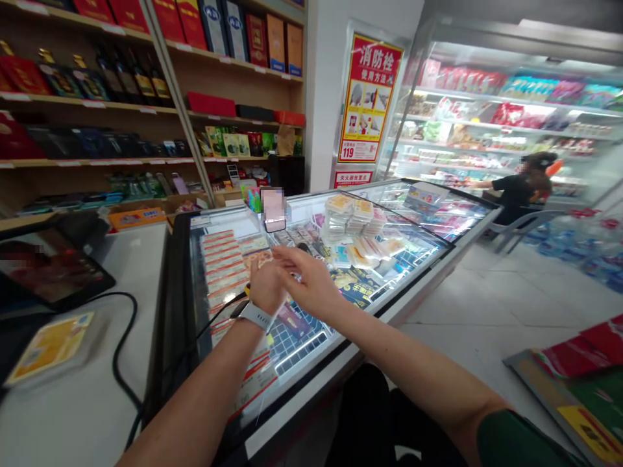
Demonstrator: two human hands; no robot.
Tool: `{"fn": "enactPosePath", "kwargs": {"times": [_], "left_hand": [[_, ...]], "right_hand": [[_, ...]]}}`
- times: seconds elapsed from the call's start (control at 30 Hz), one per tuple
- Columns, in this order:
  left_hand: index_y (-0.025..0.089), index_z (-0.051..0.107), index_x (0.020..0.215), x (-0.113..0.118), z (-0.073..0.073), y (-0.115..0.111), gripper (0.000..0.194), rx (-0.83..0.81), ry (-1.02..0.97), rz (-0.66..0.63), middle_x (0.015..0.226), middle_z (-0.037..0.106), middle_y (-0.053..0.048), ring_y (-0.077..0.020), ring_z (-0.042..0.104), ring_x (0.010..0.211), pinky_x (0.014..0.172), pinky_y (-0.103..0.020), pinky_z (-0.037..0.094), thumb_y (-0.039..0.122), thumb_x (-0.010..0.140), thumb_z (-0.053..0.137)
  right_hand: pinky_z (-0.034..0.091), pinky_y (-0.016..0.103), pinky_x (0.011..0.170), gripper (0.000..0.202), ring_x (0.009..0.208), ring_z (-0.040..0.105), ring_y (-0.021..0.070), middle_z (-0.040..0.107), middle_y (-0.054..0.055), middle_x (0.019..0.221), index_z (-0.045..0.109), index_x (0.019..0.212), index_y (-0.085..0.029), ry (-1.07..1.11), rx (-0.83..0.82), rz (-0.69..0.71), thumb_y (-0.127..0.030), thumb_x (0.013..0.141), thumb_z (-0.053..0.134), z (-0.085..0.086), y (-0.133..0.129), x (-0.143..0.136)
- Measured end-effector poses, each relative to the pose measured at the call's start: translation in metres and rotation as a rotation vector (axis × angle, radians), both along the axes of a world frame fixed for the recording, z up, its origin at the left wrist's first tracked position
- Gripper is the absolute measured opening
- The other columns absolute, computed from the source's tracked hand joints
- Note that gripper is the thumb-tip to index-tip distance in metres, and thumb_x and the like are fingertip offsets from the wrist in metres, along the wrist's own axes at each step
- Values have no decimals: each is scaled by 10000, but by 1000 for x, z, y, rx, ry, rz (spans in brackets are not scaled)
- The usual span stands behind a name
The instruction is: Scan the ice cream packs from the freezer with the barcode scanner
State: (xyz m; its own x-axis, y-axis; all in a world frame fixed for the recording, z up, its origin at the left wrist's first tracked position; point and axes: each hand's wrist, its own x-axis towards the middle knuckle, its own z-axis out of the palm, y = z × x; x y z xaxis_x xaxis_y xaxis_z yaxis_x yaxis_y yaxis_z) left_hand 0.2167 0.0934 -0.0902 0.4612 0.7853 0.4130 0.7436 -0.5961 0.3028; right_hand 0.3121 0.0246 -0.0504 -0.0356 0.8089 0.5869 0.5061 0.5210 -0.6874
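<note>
My left hand point(267, 285), with a grey-strapped watch point(256, 316) on its wrist, is held above the glass top of a display freezer point(287, 347). One of its fingers is stretched upward; the others are partly hidden. My right hand point(311, 277) reaches across and touches it, its fingers lightly bent and the thumb apart. Nothing shows in either hand. Just beyond them a phone point(274, 209) stands upright at the freezer's far edge. Flat packs point(372, 250) and stacked clear boxes point(343, 217) are seen past my right hand.
To the left, a white counter point(141, 272) bears a screen point(53, 269), a black cable point(127, 324) and a yellow-labelled pack point(53, 344). Shelves point(243, 61) of boxes and bottles line the back. A person point(523, 188) is at the right, near a chair point(528, 224) and bottled water point(579, 243).
</note>
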Motion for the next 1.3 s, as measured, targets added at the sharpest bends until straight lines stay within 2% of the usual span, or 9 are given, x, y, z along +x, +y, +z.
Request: {"fn": "enactPosePath", "kwargs": {"times": [0.17,0.37,0.47,0.6,0.73,0.9,1.13,1.3], "left_hand": [[153,595,1016,-1,0,2,229,101,176,36,960,705,-114,-269,644,949,1023,-454,295,297,849,533],[172,601,1073,0,-2,5,285,147,201,21,982,711,-118,-281,651,950,1013,-451,316,342,860,520],[173,604,1072,0,-3,5,281,156,197,12,998,712,-115,-279,652,954,1006,-444,325,336,860,517],[174,607,1058,1,-2,4,267,152,200,-2,1009,713,-115,-281,654,954,991,-446,334,320,852,517],[178,606,1044,1,-1,3,258,147,197,-8,998,715,-110,-282,656,944,982,-445,339,327,859,507],[174,601,1065,0,0,2,274,141,188,-4,1018,711,-119,-277,652,968,985,-436,339,333,880,477],[172,591,1050,0,2,2,279,126,198,-2,1013,708,-116,-293,650,958,990,-451,326,358,858,513],[170,588,1057,-1,2,2,295,119,201,-1,1025,707,-124,-295,647,962,991,-449,320,367,850,515]], "right_hand": [[555,342,842,285,916,663,162,676,76,1106,608,1157,-208,-28,60,-299,-309,907,516,-36,-16,89],[557,342,786,297,842,668,179,704,71,1044,645,1080,-202,-50,-40,-716,-363,893,480,-83,-27,206],[540,340,809,332,836,666,187,711,81,1018,651,1081,-180,-196,-111,-923,-328,891,424,-98,-28,256],[503,409,880,346,915,650,243,689,130,1062,659,1062,-146,-251,-135,-1016,-295,859,422,-108,-23,301],[457,455,944,356,1042,599,292,658,160,1101,653,1078,-136,-330,-155,-1052,-311,848,444,-114,-13,325],[397,423,1023,423,1157,533,291,618,181,1188,603,1192,-94,-439,-183,-1034,-302,856,451,-118,1,339],[325,471,1073,507,1301,416,312,505,199,1377,495,1332,-96,-546,-274,-1038,-368,910,428,-123,15,344],[369,446,1019,444,1235,478,300,572,159,1293,563,1268,-172,-582,-374,-1051,-426,934,419,-119,15,340]]}}
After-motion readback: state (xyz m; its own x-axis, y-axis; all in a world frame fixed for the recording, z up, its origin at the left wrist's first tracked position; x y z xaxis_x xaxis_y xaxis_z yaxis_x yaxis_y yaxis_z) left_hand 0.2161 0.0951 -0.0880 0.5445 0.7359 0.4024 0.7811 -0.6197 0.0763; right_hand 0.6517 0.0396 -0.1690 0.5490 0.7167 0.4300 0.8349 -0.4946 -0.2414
